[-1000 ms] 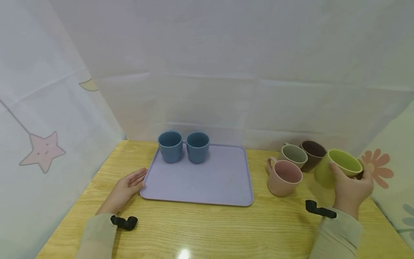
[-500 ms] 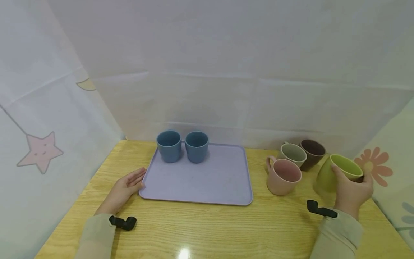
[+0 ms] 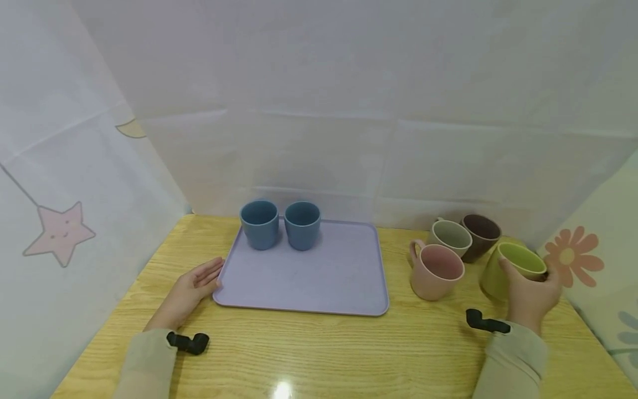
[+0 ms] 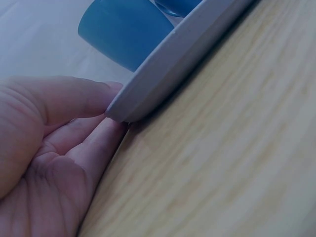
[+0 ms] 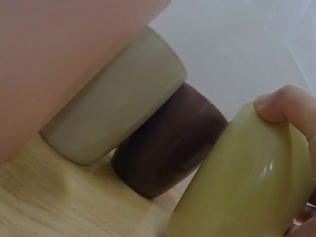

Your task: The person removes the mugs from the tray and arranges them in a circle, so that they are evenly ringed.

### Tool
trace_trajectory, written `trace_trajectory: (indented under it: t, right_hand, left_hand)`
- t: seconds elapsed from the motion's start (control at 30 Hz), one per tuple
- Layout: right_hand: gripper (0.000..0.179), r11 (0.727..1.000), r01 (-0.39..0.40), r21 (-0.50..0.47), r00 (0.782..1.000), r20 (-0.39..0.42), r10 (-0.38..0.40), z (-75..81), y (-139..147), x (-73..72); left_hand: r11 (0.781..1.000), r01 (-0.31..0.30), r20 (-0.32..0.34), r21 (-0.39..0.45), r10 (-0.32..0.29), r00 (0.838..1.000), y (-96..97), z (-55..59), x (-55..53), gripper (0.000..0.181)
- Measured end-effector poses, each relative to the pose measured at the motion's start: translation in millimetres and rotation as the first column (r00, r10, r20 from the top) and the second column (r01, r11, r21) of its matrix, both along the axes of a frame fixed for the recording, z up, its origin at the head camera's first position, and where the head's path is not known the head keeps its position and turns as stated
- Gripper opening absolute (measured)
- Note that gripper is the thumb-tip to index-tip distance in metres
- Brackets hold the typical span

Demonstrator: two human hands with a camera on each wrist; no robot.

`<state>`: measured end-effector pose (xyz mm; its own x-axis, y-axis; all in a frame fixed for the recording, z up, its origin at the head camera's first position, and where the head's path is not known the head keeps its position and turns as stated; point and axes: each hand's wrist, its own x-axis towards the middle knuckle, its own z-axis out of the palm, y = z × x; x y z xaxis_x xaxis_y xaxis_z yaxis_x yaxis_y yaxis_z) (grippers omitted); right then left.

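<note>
My left hand (image 3: 191, 293) pinches the left rim of a lilac tray (image 3: 309, 282); the left wrist view has the thumb (image 4: 94, 96) at the rim's top and the fingers at its underside. Two blue cups (image 3: 261, 230) stand upright on the tray's back left part. On the right, my right hand (image 3: 534, 291) grips a yellow-green mug (image 3: 493, 277) around its near side, thumb at the rim. A brown mug (image 5: 165, 143) stands just left of it, beside a grey-green mug (image 5: 118, 98). A pink mug (image 3: 431, 280) stands in front of these.
The wood-grain table (image 3: 319, 354) bears the tray and all the mugs. A white cloth (image 3: 309, 111) hangs along its back edge. More printed cloth rises at both sides, with a pink star (image 3: 61, 233) on the left and a flower (image 3: 573, 256) on the right.
The yellow-green mug, held in my right hand, has moved down and slightly left, closer to the table beside the brown mug. My left hand stays at the tray's rim.
</note>
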<state>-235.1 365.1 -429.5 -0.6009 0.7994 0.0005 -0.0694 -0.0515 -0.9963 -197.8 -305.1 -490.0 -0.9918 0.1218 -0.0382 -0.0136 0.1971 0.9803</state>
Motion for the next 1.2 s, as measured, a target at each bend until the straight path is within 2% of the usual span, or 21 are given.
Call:
trace_trajectory:
  t: [0.13, 0.3, 0.5, 0.67, 0.9, 0.97, 1.2]
  right_hand:
    - [0.09, 1.0, -0.014, 0.005, 1.0, -0.005, 0.014, -2.6, -3.4, -1.5]
    - [0.089, 0.999, -0.032, 0.007, 0.999, -0.043, 0.032, -4.1, -5.7, -1.2]
    - [0.088, 0.997, -0.081, -0.008, 0.993, -0.085, 0.08, -7.1, -4.5, 0.6]
    - [0.085, 0.992, -0.129, 0.014, 0.988, -0.079, 0.13, -8.4, -3.9, 2.6]
    - [0.078, 0.968, -0.231, 0.094, 0.972, -0.011, 0.233, 0.2, -5.2, 7.1]
    - [0.078, 0.961, -0.263, 0.081, 0.965, 0.005, 0.263, 2.9, -4.7, 7.2]
    - [0.102, 0.931, -0.36, 0.06, 0.93, 0.101, 0.353, -5.0, 5.0, 3.0]
  left_hand:
    - [1.0, 0.002, -0.004, 0.006, -0.002, 1.0, -0.5, 0.0, 0.4, 0.066]
    - [1.0, 0.003, -0.01, 0.01, -0.003, 1.0, -0.9, 0.6, 0.9, 0.067]
    - [1.0, 0.003, -0.018, 0.007, -0.003, 1.0, -1.7, -0.3, 0.1, 0.068]
    - [1.0, 0.001, -0.02, 0.012, -0.001, 1.0, -1.3, 0.1, 1.3, 0.067]
    - [1.0, -0.005, -0.022, 0.01, 0.005, 1.0, 0.0, 2.3, 2.6, 0.067]
    - [1.0, -0.006, -0.018, 0.011, 0.007, 1.0, 0.2, 2.3, 2.5, 0.067]
    - [1.0, 0.001, -0.017, 0.009, 0.0, 1.0, 0.3, 1.8, 0.9, 0.067]
